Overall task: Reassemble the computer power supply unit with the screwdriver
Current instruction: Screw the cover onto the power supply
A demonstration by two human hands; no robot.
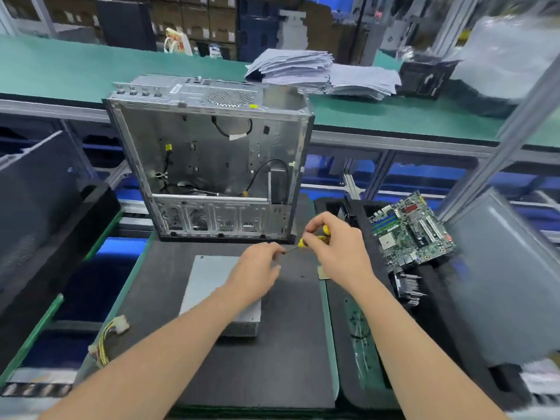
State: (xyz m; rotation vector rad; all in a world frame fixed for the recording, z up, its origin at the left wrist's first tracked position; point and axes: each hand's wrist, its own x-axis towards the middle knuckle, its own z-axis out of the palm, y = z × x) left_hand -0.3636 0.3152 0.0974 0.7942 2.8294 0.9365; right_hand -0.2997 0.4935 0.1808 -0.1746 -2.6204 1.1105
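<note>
**Right hand [333, 247] grips yellow-handled screwdriver [302, 243], left hand [257, 268] pinches its tip**

Right hand: fingers curled round the handle, firm grip. Left hand: fingertips pinch the thin shaft at the tip end. Can't tell if a screw sits between them, too small. The tool is in the air. Its long axis runs from the handle at upper right down to the tip at lower left.

Grey metal power supply box [209, 286] lies flat on the dark mat surface [272, 344], right under the left hand and forearm. Its long axis runs away from the person. The box's far right corner is just below and left of the tip. Left hand is the nearer one. Right hand sits off the box's right edge, over bare mat.

My read: the next move is a short drop of the tip down-left onto the box. The left forearm hides much of the lid, so no screw hole is visible to aim at.

Room:
- Right of the box and toward the person there is bare mat to swing the handle.
- On the far side, the open silver computer case [212, 162] stands on the mat's far edge, close to both hands, so there is little room to push forward.
- To the right, the black foam tray [436, 328] with the green motherboard [412, 228] sits near the right forearm.
- To the left, the yellow-wired cable bundle with white connectors [112, 331] lies at the mat's left edge, apart from both hands.
</note>
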